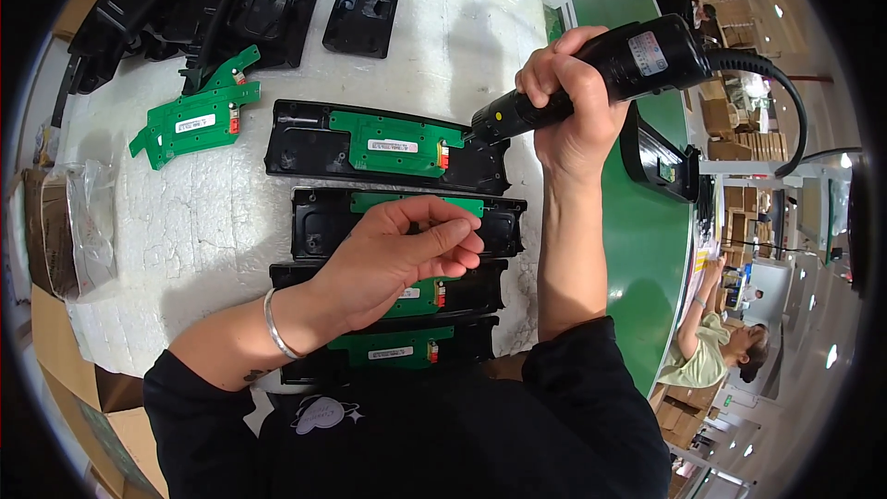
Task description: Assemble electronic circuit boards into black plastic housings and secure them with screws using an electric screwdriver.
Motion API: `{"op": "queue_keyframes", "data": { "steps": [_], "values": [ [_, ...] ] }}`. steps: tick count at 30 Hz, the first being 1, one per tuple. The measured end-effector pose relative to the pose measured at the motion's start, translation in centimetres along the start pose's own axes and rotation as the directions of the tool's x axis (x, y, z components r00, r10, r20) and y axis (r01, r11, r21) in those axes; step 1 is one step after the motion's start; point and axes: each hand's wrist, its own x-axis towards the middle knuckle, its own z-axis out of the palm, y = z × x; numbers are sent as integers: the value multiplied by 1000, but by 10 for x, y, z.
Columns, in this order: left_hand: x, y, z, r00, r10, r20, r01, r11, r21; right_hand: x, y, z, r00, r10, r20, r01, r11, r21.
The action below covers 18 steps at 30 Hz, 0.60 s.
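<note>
My right hand (580, 97) is wrapped round a black electric screwdriver (637, 60) with a cord at its rear. Its front end points left and down at the right edge of a green circuit board (397, 145), which lies in a long black plastic housing (300, 140). Whether the bit touches a screw cannot be made out. My left hand (407, 245) hovers over the second black housing (504, 226), thumb and fingertips pinched together; anything between them is too small to tell. Two more housings with green boards (393, 352) lie nearer my body, partly covered by my left arm.
Loose green boards (194, 125) lie at the left on the white foam surface (199, 249). Black housings (365, 0) are grouped at the far side. A green table (637, 268) runs along the right, bearing another black housing (661, 162). A person (707, 346) sits beyond it.
</note>
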Motion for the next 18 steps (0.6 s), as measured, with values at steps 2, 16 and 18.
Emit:
{"op": "queue_keyframes", "data": {
  "steps": [2,16,18],
  "values": [
    [0,1,-1,999,28,-20,-29,999,-18,0,-1,1,1000,12,9,-12,1000,-16],
    [-14,0,-6,995,97,-24,-99,931,-352,-50,-104,21,863,-187,469,105,975,197],
    [-16,-1,-5,995,97,-2,-92,930,-357,-53,-104,21,849,-197,490,119,976,185]
  ]
}}
